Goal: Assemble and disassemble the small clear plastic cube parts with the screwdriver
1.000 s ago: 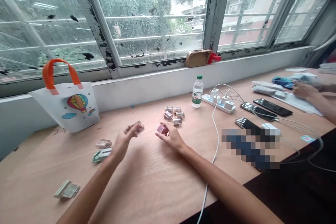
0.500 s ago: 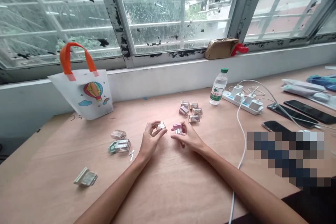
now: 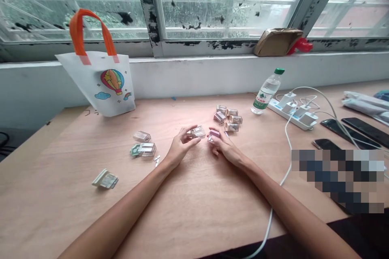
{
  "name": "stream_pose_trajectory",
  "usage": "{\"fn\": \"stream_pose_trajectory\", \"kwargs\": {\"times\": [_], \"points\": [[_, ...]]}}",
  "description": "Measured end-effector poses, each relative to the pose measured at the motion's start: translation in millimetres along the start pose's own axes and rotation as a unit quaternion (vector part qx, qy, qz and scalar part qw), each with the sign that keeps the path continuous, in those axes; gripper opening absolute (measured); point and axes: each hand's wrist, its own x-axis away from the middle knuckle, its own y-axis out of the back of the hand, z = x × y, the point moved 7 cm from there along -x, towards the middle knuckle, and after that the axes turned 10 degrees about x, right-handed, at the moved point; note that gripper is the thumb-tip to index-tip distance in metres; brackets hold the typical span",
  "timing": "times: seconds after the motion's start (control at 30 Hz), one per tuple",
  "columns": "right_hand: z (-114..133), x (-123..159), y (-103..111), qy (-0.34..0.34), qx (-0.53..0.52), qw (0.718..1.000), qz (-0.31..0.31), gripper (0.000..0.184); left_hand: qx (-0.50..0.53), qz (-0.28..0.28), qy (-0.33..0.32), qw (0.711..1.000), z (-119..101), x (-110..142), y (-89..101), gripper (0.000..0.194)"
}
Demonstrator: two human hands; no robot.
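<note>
My left hand (image 3: pixel 182 142) is closed around a clear plastic sharpener case (image 3: pixel 198 132), thumb below and fingers above. Just right of it, my right hand (image 3: pixel 226 145) pinches a pink pencil sharpener (image 3: pixel 214 133), partly covered by the fingers. A small gap separates the two pieces. Left of my left hand lie a clear case (image 3: pixel 142 136), a green sharpener with a clear case (image 3: pixel 143 150) and a few small metal blades (image 3: pixel 157 160). Behind my right hand sits a group of several sharpeners (image 3: pixel 231 127) in clear cases.
A pale greenish piece (image 3: pixel 105 179) lies at left. A white bag with orange handles (image 3: pixel 118 101) stands at the back left. At right are a water bottle (image 3: pixel 266 91), a power strip (image 3: pixel 304 124), phones (image 3: pixel 364 131) and a white cable (image 3: pixel 288 145) running beneath my right forearm.
The camera view has shifted. The clear case in my left hand now shows more of its length. The pink sharpener has turned and is more covered by my right fingers.
</note>
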Motion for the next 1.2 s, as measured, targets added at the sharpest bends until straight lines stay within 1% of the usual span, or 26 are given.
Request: {"fn": "stream_pose_trajectory", "kwargs": {"times": [0.07, 0.17, 0.33, 0.43, 0.5, 0.63, 0.77, 0.83, 0.9, 1.03, 1.13, 1.2], "points": [[0.8, -1.2, 3.2, -0.008, -0.039, 0.999, -0.022, 0.046, -0.024, -0.009, -0.01, 1.0, -1.3, -0.4, 1.1, 0.05], [4.4, -2.8, 10.4, -0.003, -0.048, 0.996, -0.071, 0.045, -0.059, -0.008, -0.018, 0.998, -1.7, -1.3, 0.6, 0.048], [5.9, -5.7, 14.1, 0.054, -0.02, 0.993, -0.105, 0.052, -0.119, 0.049, -0.03, 0.991, 2.6, -1.4, -8.3, 0.047], [-1.2, -6.1, 10.7, 0.056, 0.025, 0.992, -0.114, 0.056, -0.114, 0.068, -0.027, 0.991, 9.3, -0.8, -10.7, 0.047], [-2.3, -4.6, 4.9, 0.06, 0.042, 0.991, -0.108, 0.057, -0.093, 0.075, -0.02, 0.993, 13.5, -0.1, -12.0, 0.045], [7.1, 1.6, -10.5, 0.067, 0.054, 0.993, -0.076, 0.06, -0.033, 0.091, -0.021, 0.995, 13.6, 2.1, -17.1, 0.04], [15.0, 4.1, -20.3, 0.064, 0.055, 0.996, -0.04, 0.066, -0.011, 0.08, -0.019, 0.997, 9.5, 2.6, -16.3, 0.038], [15.6, 2.4, -22.0, 0.076, 0.062, 0.995, -0.021, 0.07, -0.018, 0.075, -0.024, 0.997, 7.0, 2.4, -14.5, 0.037], [15.6, 0.0, -21.1, 0.095, 0.095, 0.991, -0.013, 0.073, -0.038, 0.071, -0.037, 0.996, 3.5, 2.3, -12.9, 0.036], [18.0, -3.0, -19.1, 0.122, 0.184, 0.975, -0.008, 0.068, -0.095, 0.067, -0.066, 0.991, -5.2, 2.2, -12.5, 0.035], [22.6, -5.4, -19.9, 0.133, 0.199, 0.971, 0.006, 0.068, -0.132, 0.059, -0.09, 0.985, -10.6, 0.5, -12.2, 0.038], [27.2, -8.7, -16.2, 0.147, 0.226, 0.963, 0.005, 0.063, -0.153, 0.053, -0.086, 0.983, -9.3, -1.8, -11.4, 0.039]]}}
